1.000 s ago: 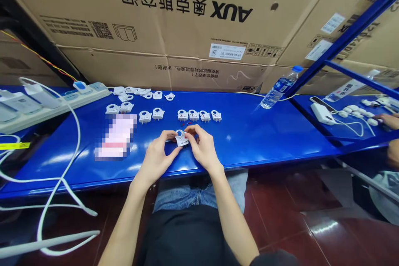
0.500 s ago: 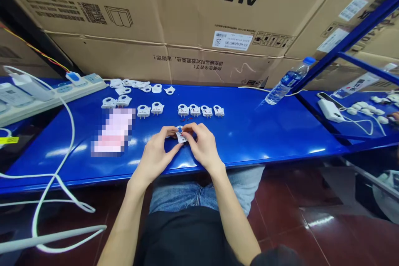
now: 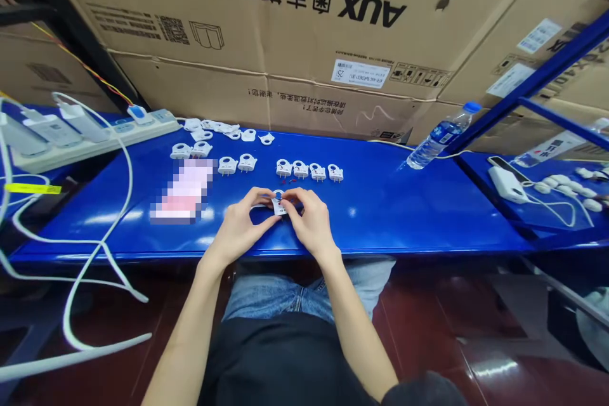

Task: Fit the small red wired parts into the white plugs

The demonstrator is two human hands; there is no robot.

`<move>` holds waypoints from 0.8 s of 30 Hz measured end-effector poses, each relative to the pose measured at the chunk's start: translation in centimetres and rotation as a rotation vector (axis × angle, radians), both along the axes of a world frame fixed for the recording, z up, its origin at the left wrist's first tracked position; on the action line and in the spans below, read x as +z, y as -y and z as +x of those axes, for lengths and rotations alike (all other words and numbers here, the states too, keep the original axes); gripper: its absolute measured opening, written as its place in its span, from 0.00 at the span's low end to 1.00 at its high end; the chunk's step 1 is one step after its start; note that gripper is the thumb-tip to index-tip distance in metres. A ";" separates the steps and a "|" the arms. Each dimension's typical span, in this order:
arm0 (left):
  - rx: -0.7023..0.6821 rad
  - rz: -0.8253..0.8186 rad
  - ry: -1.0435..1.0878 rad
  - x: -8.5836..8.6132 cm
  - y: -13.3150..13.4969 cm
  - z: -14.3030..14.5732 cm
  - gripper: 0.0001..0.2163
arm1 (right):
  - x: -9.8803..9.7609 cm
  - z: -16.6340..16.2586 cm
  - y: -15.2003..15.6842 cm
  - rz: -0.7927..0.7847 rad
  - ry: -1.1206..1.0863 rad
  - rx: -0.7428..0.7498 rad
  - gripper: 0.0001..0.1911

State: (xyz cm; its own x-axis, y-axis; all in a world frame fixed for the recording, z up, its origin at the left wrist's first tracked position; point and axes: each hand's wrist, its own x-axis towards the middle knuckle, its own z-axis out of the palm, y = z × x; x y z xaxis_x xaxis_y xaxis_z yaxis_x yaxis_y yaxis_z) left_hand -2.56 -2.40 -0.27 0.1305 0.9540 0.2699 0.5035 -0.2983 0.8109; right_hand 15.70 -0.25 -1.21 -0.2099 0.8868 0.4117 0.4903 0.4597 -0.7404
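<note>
Head view: white ring-topped plug (image 3: 278, 207) between hands, near front edge of blue table (image 3: 404, 216); left hand (image 3: 242, 222) pinching left side, right hand (image 3: 309, 219) pinching right, neither clearly nearer; long axis seemingly fore-and-aft, ring end toward row of four similar plugs (image 3: 300, 170)

An assembly workshop, it seems: blue bench (image 3: 409, 216), white plug units (image 3: 300, 171) in rows, power strip (image 3: 118, 137), cardboard backing (image 3: 295, 44).

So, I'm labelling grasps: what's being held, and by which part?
A small white ring-topped piece, held by its opposite sides between the left hand and the right hand.
</note>
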 end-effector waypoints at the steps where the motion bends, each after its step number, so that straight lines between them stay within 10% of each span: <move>1: 0.004 -0.003 0.006 0.0 0.0 0.0 0.18 | 0.0 0.0 0.0 0.002 -0.009 0.003 0.05; 24: -0.033 0.095 -0.116 -0.8 -1.2 0.3 0.16 | 0.8 -0.1 -0.2 -0.074 -0.019 -0.036 0.07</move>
